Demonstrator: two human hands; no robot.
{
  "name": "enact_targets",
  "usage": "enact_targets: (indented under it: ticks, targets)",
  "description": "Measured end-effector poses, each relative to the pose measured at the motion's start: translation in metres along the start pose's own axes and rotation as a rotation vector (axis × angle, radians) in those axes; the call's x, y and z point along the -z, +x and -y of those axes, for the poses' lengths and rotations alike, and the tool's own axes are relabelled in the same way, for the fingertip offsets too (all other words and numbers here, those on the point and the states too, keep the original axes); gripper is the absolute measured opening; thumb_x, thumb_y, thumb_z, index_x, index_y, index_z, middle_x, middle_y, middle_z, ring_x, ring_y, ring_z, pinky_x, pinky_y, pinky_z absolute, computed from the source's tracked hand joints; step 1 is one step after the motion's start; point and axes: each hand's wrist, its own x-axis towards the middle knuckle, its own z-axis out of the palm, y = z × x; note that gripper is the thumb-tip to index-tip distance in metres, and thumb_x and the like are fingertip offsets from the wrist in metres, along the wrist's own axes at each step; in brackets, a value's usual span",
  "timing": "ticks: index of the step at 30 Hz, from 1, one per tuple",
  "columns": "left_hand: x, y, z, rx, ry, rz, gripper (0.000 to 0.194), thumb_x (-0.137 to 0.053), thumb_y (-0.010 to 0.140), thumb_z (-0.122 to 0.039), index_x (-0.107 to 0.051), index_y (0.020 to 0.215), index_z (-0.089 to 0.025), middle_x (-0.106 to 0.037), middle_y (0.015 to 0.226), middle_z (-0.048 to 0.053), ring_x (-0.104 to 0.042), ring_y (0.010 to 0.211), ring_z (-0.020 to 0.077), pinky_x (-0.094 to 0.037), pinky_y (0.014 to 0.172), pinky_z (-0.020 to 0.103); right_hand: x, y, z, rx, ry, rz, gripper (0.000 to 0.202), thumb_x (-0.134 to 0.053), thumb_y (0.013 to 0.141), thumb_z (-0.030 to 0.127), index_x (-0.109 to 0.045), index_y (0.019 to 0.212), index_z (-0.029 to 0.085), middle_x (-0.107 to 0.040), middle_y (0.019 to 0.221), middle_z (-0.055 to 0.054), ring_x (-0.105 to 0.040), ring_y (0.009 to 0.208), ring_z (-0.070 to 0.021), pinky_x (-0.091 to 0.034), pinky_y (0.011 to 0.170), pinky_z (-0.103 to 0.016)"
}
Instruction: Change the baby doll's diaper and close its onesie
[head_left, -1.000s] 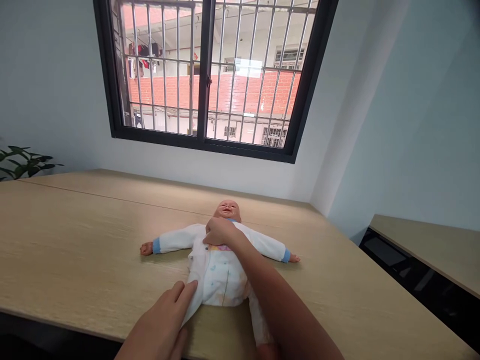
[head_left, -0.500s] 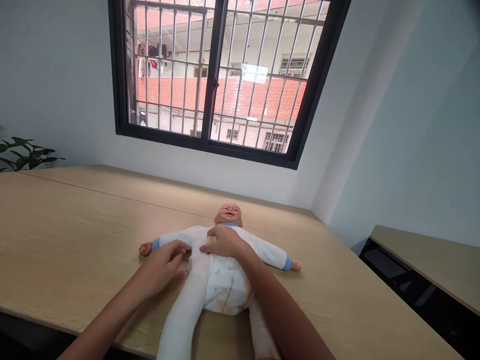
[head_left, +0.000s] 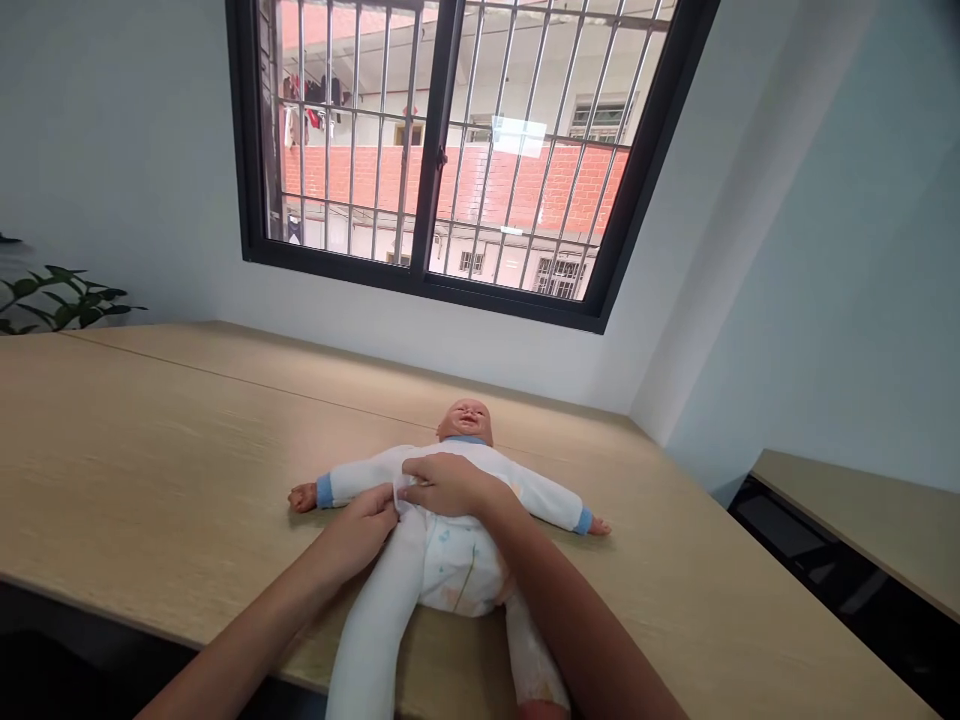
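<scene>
A baby doll [head_left: 466, 422] lies on its back on the wooden table, head away from me and arms spread. It wears a white top [head_left: 525, 475] with blue cuffs and collar, and a white patterned diaper [head_left: 457, 560]. White legs [head_left: 375, 610] stretch toward me. My left hand [head_left: 366, 525] is closed at the doll's hip on the left, its fingertips on the diaper's thin white side edge [head_left: 399, 492]. Across the belly lies my right hand [head_left: 450, 484], fingers bent and pinching at that same edge. Its forearm covers part of the diaper and one leg.
The light wooden table [head_left: 187, 440] runs back to the wall below a barred window [head_left: 427, 275]. A green plant [head_left: 71, 298] is at the far left. On the right stands another wood-topped piece with a dark glossy front [head_left: 817, 555].
My left hand has moved right and up to the doll's hip, meeting the right hand's fingers at the diaper edge. My right hand stays over the belly. The view has shifted slightly.
</scene>
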Motion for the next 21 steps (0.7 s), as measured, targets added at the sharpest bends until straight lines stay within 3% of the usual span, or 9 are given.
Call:
enact_targets:
  ticks: [2, 8, 13, 16, 21]
  targets:
    - [0.011, 0.006, 0.009, -0.005, 0.027, 0.047, 0.022, -0.053, 0.074, -0.033, -0.061, 0.09, -0.019, -0.069, 0.081, 0.003, -0.063, 0.076, 0.0225, -0.047, 0.065, 0.029, -0.001, 0.002, -0.001, -0.007, -0.029, 0.037, 0.029, -0.055, 0.092, 0.041, -0.045, 0.075, 0.02, -0.054, 0.073, 0.003, -0.043, 0.066, -0.0123, -0.025, 0.059, -0.026]
    - [0.039, 0.02, 0.027, 0.088, 0.236, -0.006, 0.034, -0.059, 0.073, -0.037, -0.059, 0.1, -0.015, -0.068, 0.087, 0.006, -0.065, 0.075, 0.0225, -0.047, 0.061, 0.03, 0.0, 0.003, -0.002, -0.033, 0.004, 0.044, 0.027, -0.055, 0.091, 0.037, -0.045, 0.074, 0.02, -0.055, 0.075, 0.003, -0.047, 0.071, -0.0131, -0.029, 0.062, -0.026]
    - [0.03, 0.029, 0.016, 0.028, 0.318, 0.055, 0.029, -0.059, 0.072, -0.034, -0.06, 0.094, -0.015, -0.07, 0.082, 0.006, -0.067, 0.075, 0.0239, -0.049, 0.062, 0.03, 0.003, 0.003, -0.003, -0.034, 0.061, 0.039, 0.027, -0.055, 0.09, 0.035, -0.042, 0.072, 0.02, -0.051, 0.07, 0.004, -0.045, 0.066, -0.0121, -0.029, 0.06, -0.026]
    - [0.023, 0.037, 0.013, -0.072, 0.335, 0.029, 0.028, -0.054, 0.069, -0.019, -0.062, 0.095, -0.016, -0.073, 0.099, 0.009, -0.068, 0.095, 0.025, -0.052, 0.077, 0.03, 0.005, 0.003, -0.003, -0.044, 0.099, 0.045, 0.026, -0.055, 0.089, 0.033, -0.04, 0.071, 0.02, -0.048, 0.069, 0.005, -0.044, 0.065, -0.0114, -0.029, 0.059, -0.025]
    - [0.024, 0.044, 0.019, -0.15, 0.394, -0.08, 0.05, -0.046, 0.067, -0.006, -0.059, 0.114, -0.015, -0.067, 0.122, 0.013, -0.06, 0.117, 0.0245, -0.043, 0.1, 0.034, 0.006, 0.004, -0.006, -0.054, 0.213, 0.067, 0.025, -0.054, 0.088, 0.031, -0.039, 0.072, 0.02, -0.045, 0.071, 0.005, -0.042, 0.066, -0.0106, -0.032, 0.059, -0.023]
